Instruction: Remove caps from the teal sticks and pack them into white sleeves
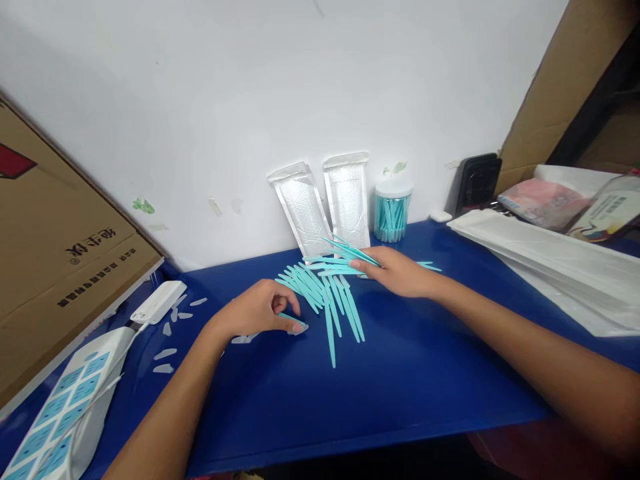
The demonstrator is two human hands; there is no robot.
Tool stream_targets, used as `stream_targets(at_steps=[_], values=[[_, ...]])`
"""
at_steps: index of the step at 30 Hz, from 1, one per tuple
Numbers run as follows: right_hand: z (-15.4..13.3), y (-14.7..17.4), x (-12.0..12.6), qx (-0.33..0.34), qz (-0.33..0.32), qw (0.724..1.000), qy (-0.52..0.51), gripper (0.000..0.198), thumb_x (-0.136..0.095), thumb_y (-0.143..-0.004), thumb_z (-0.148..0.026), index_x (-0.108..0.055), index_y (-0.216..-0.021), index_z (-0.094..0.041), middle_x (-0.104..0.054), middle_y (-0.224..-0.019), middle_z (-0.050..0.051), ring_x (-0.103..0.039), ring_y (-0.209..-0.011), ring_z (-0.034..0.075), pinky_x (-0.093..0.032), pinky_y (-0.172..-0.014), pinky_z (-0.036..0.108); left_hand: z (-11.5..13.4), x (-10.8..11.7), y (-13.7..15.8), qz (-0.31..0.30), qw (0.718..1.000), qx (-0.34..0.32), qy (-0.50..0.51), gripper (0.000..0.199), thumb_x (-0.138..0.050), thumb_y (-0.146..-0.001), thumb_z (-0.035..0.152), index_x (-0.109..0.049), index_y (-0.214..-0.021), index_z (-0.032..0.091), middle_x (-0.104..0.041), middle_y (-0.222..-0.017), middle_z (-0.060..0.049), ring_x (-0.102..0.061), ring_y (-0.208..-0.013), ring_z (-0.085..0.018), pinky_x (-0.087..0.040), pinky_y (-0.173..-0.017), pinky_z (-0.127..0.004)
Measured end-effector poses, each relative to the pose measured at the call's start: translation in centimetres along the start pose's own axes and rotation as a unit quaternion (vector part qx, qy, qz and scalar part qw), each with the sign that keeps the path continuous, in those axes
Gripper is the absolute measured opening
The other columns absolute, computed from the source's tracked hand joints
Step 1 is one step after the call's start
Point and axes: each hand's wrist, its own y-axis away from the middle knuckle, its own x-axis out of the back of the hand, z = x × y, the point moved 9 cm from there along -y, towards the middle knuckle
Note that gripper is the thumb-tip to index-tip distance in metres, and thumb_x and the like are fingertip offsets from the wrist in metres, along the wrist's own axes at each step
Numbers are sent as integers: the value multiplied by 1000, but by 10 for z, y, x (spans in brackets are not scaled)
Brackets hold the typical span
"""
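My right hand point(395, 270) is closed around a fanned bunch of slim teal eyebrow razors point(345, 252), their ends pointing left. My left hand point(267, 307) is curled in a pinch, with one teal razor point(290, 319) partly showing between thumb and fingers. Between the hands, a loose pile of similar razors point(306, 287) lies on the blue table point(360, 407), several pointing toward me. Small whitish translucent pieces, perhaps blade covers point(165, 353), are scattered left of my left forearm. Another whitish piece point(244, 339) lies partly behind my left wrist.
Two padded envelopes point(349, 200) lean on the wall beside a lidded jar point(393, 212) full of teal razors. A power strip point(70, 407) and a white device point(159, 301) lie left, by a cardboard box point(65, 253). White flat packaging point(555, 260) is stacked right.
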Motion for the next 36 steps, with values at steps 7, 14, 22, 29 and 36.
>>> stream_targets(at_steps=[7, 14, 22, 29, 36], values=[[-1, 1, -7, 5, -30, 1000, -2, 48, -38, -104, -61, -49, -81, -21, -49, -75, -1, -47, -70, 17, -37, -68, 31, 19, -20, -4, -32, 998, -51, -17, 31, -80, -80, 51, -79, -87, 21, -64, -77, -1, -57, -71, -16, -40, -62, -26], [2, 5, -21, -35, -94, 990, -95, 51, -44, -100, -68, -49, -81, -21, -46, -79, -1, -50, -74, 17, -49, -73, 32, 9, 37, 3, 204, 970, -58, 121, 31, -74, -88, 49, -73, -95, 19, -70, -85, -4, -60, -72, -15, -45, -64, -26], [-1, 15, -40, -115, -156, 961, -195, 54, -61, -87, -75, -57, -89, -20, -52, -94, 2, -55, -91, 20, -55, -90, 37, 7, 41, 6, 337, 892, -80, 292, 41, -83, -82, 42, -75, -113, 16, -72, -89, -6, -66, -74, -16, -51, -59, -25], [-10, 15, -44, -67, -195, 960, -190, 50, -63, -90, -68, -53, -82, -20, -41, -80, -2, -41, -71, 14, -53, -79, 34, 3, 23, -2, 292, 880, -50, 372, 41, -86, -79, 44, -72, -103, 14, -79, -91, -10, -74, -82, -22, -54, -61, -26], [-15, 16, -35, -86, -168, 958, -217, 45, -61, -93, -65, -62, -107, -22, -55, -105, 3, -55, -93, 18, -55, -84, 32, -8, 8, -11, 247, 878, -12, 410, 39, -87, -78, 41, -74, -102, 14, -80, -96, -12, -73, -81, -20, -54, -64, -25]])
